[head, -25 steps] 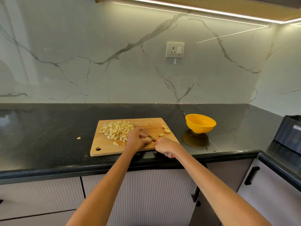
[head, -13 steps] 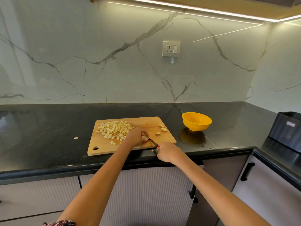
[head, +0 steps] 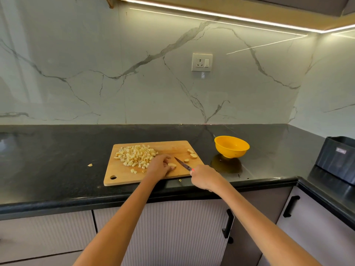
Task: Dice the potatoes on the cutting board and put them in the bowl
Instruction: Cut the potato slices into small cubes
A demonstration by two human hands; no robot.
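Observation:
A wooden cutting board [head: 178, 148] lies on the black counter. A heap of diced potato [head: 135, 155] covers its far left part. My left hand [head: 159, 167] holds a potato slice [head: 172, 165] down on the board near the front edge. My right hand [head: 204, 176] grips the red handle of a small knife [head: 182, 164], whose blade points up-left toward that slice, just right of it. Three more potato slices [head: 192, 155] lie at the board's right end. The yellow bowl [head: 231, 146] stands to the right of the board and looks empty.
One potato bit [head: 89, 165] lies on the counter left of the board, another crumb [head: 180, 180] at the front edge. A dark box-like container [head: 338, 159] sits on the right counter. A wall socket [head: 202, 62] is on the marble backsplash. Cabinet doors run below.
The knife blade has drawn back to the right, away from the slice under my left hand. My right hand has shifted slightly right and toward me.

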